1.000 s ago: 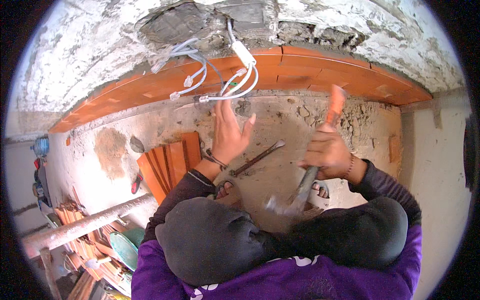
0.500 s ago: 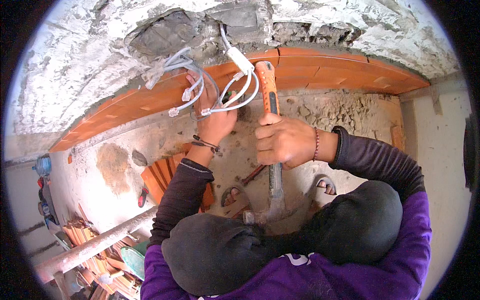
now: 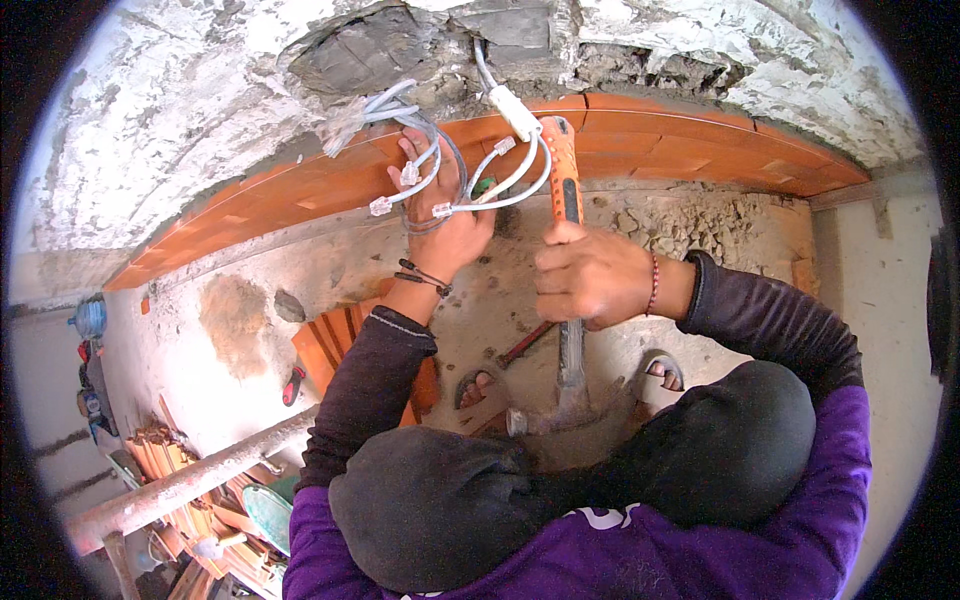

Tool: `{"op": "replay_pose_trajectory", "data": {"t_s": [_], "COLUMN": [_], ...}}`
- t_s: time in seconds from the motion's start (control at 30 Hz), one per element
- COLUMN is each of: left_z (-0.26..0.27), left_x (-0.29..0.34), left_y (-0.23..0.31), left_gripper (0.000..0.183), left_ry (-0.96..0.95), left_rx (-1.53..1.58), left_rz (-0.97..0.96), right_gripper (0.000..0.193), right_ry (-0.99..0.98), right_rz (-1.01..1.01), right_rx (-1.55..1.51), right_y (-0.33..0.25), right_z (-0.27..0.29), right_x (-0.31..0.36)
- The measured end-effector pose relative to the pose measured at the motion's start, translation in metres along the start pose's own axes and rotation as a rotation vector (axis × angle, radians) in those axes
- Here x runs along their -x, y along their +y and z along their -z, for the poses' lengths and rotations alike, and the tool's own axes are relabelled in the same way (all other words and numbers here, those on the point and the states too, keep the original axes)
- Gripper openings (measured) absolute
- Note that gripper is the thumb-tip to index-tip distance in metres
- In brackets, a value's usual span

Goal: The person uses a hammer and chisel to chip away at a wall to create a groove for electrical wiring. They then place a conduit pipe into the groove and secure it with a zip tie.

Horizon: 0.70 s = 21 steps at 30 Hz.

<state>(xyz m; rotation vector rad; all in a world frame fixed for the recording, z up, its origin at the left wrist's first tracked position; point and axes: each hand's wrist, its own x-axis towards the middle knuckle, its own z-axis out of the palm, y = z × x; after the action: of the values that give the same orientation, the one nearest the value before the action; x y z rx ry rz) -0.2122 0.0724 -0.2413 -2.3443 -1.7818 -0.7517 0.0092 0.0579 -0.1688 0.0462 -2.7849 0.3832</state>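
Curls the fingers of the right hand snugly round the shaft of a claw hammer, thumb uppermost, with the orange grip pointing away toward a row of orange clay bricks and the steel head hanging low, between the sandalled feet. Stretches the fingers of the left hand forward, a little apart and grasping nothing visible, up over the face of the brick row and behind a loose bunch of grey cables ending in clear plugs. Cannot tell, because of the cables in front, how firmly to call the fingertips pressed on the brick; cannot tell either about contact between grip end and brick. Shows a white sleeve on one cable, just beside the orange grip end. Wears a dark cord bracelet on the left wrist and a beaded one on the right. Has a reddish bar lying on the floor beyond the left foot, stacked orange bricks past the left forearm, and a red-and-black tool handle near the stack.
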Motion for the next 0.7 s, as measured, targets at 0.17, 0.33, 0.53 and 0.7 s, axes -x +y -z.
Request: {"op": "replay_pose_trajectory", "data": {"t_s": [0.17,0.33,0.53,0.7], "left_z": [0.001,0.002,-0.009,-0.048], "left_x": [0.000,0.019,0.108,0.147], "left_y": [-0.001,0.023,0.085,0.084], "left_gripper": [0.090,0.084,0.041,0.037], "left_ry": [-0.031,-0.026,-0.784,-0.886], "left_rx": [-0.046,0.073,0.140,0.233], "left_rz": [0.009,0.078,0.063,-0.023], "right_gripper": [0.013,0.011,0.016,0.031], "right_ry": [-0.023,-0.017,-0.020,0.029], "right_rz": [0.021,-0.086,-0.349,-0.635], "right_rx": [0.041,0.087,0.035,-0.057], "right_y": [0.005,-0.014,-0.045,-0.069], "right_z": [-0.002,-0.004,-0.023,-0.038], "right_x": [-0.001,0.014,0.085,0.134]}}
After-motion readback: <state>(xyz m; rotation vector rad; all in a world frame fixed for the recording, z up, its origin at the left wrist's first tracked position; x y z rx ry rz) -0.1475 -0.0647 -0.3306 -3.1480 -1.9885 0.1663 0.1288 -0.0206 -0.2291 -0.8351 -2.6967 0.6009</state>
